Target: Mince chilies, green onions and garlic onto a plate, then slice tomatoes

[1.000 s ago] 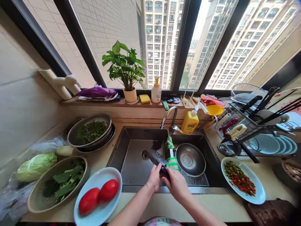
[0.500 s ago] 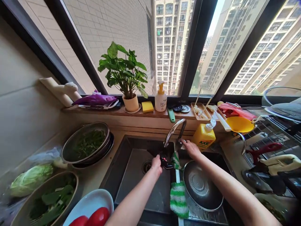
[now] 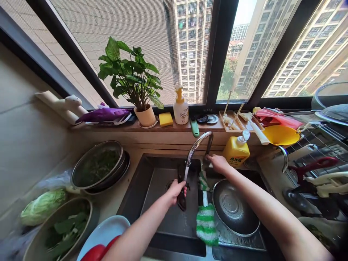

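My left hand (image 3: 175, 190) is closed around the black handle of a kitchen knife (image 3: 181, 188), holding it on edge under the running water. The stream falls from the curved metal tap (image 3: 198, 145) into the dark steel sink (image 3: 146, 185). My right hand (image 3: 218, 163) reaches to the base of the tap and grips the tap lever (image 3: 208, 158). A green-and-white dish brush (image 3: 205, 221) lies on the sink's divider beside a steel bowl (image 3: 235, 208).
A yellow dish soap bottle (image 3: 237, 153) stands right of the tap. A potted plant (image 3: 130, 78), sponge (image 3: 166, 119) and pump bottle (image 3: 181, 107) sit on the sill. Bowls of greens (image 3: 99, 165), a cabbage (image 3: 42, 206) and a plate with tomatoes (image 3: 102, 241) lie left; a dish rack (image 3: 318, 170) stands right.
My right hand left the knife and brush and went to the tap lever; water now runs. My left hand turned the knife under the stream. The view tilted closer to the sink.
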Motion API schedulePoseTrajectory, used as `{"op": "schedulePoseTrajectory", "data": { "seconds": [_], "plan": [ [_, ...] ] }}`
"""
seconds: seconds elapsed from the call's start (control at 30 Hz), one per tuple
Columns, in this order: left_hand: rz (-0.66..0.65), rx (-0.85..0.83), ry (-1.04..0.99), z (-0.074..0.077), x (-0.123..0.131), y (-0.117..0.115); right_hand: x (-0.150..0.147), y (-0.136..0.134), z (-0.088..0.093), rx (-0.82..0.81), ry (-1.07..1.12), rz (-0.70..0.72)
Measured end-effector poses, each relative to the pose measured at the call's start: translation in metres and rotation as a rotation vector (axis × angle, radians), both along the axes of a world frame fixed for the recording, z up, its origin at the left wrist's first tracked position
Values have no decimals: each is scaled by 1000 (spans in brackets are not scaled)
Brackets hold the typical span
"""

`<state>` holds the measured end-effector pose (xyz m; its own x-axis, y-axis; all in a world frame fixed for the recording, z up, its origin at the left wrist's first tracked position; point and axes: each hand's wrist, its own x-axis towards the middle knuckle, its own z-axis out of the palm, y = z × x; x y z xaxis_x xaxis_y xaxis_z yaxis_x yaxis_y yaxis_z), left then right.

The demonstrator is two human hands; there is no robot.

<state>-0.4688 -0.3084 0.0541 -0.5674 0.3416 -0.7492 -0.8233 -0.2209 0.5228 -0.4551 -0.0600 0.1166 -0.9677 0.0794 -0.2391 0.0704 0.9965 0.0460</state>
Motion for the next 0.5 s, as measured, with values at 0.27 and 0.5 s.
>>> {"op": "schedulePoseTrajectory", "data": {
  "seconds": [0.27,0.5],
  "plan": [
    [-232,-475,808,9,13,-23,0,0,-3,-2,14,-19],
    [-132,-339,731,12,15,-9,0,1,-3,-27,11,-40]
  ]
}}
